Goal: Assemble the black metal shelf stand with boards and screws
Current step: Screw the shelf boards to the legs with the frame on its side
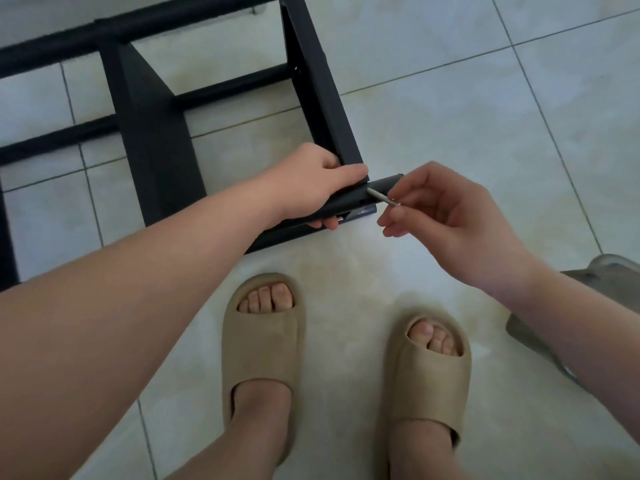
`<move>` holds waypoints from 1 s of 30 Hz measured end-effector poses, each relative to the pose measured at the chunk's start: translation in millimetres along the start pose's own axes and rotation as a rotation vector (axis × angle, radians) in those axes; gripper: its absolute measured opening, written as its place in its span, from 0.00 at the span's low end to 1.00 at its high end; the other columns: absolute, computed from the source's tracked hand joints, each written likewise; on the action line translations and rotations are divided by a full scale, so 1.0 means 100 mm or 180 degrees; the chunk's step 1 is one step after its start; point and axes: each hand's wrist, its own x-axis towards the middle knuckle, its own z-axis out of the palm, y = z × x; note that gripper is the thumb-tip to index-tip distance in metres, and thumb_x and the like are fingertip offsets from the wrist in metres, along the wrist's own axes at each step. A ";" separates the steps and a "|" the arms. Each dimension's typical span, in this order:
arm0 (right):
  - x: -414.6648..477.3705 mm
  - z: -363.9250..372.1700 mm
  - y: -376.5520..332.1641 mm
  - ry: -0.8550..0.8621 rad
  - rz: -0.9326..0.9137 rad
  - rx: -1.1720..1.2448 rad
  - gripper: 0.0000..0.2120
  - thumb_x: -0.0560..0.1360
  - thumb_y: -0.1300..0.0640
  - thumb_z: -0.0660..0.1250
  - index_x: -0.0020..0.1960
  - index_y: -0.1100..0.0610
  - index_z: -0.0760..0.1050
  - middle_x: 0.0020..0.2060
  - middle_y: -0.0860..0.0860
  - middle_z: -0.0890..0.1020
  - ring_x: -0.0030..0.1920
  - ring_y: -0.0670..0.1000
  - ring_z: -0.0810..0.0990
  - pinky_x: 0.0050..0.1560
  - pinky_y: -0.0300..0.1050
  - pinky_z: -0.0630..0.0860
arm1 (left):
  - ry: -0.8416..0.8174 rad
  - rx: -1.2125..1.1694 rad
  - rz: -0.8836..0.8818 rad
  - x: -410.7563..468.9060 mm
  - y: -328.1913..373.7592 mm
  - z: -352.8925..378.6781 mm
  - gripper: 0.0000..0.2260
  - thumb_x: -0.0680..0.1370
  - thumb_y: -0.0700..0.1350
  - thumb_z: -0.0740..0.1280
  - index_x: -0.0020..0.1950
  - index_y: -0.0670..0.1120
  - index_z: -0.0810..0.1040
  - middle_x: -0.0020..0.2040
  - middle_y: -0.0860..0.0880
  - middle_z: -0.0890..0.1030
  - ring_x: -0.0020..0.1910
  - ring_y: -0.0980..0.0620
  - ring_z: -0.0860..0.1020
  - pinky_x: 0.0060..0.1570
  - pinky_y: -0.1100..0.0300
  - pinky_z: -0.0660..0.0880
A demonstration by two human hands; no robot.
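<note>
1. Holding position: the left hand (322,183) is closed around the near corner of the black frame (156,140), thumb on top and fingers curled underneath.
2. The right hand (446,216) pinches a thin silver screw (382,197) between thumb and fingertips. The other fingers are loosely curled and hold nothing.
3. The screw lies between the two hands. Its tip points at the end of the corner just beside the left thumb. Whether the tip has entered a hole cannot be told.
4. The rest of the frame extends away from the left hand across the tiled floor (450,98). No board can be made out near either hand.
5. Judged step: starting a screw into the corner joint. Most of the assembly appears still to come.
6. Fault: cross-threading. Cause: the screw meets the corner at a slant; if the angle does not match the hole, the thread may bind.
7. Fault: dropped screw. Cause: a light fingertip pinch near one end. A slip would send it to the floor below the right hand, near the slippers (263,341).
8. Fault: misaligned holes. Cause: the left hand alone steadies the corner; any shift moves the parts apart.
9. Fault: pinched fingers. Cause: left fingers sit under the frame edge.
</note>
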 end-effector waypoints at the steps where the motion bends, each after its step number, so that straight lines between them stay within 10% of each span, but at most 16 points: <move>1: -0.01 0.01 0.01 0.0001 -0.0007 -0.0014 0.06 0.79 0.68 0.68 0.51 0.58 0.75 0.41 0.53 0.86 0.42 0.55 0.86 0.51 0.51 0.82 | 0.0008 0.0027 0.0026 0.00 -0.01 0.00 0.18 0.81 0.54 0.66 0.46 0.39 0.78 0.28 0.43 0.82 0.22 0.52 0.77 0.23 0.64 0.73; 20: 0.00 0.20 0.06 0.0208 -0.0298 -0.0876 0.05 0.77 0.66 0.70 0.48 0.58 0.77 0.37 0.45 0.85 0.40 0.44 0.85 0.47 0.45 0.79 | -0.0001 0.0067 0.0120 -0.01 -0.02 0.00 0.18 0.82 0.50 0.64 0.50 0.33 0.79 0.25 0.48 0.80 0.21 0.53 0.76 0.23 0.64 0.71; 30: 0.08 0.35 0.01 0.0583 0.0363 0.0033 0.09 0.76 0.67 0.71 0.43 0.53 0.80 0.35 0.52 0.85 0.36 0.48 0.85 0.47 0.46 0.83 | -0.0023 -0.0011 0.0101 0.00 -0.02 -0.01 0.19 0.82 0.50 0.64 0.51 0.32 0.78 0.25 0.48 0.80 0.21 0.52 0.77 0.23 0.63 0.71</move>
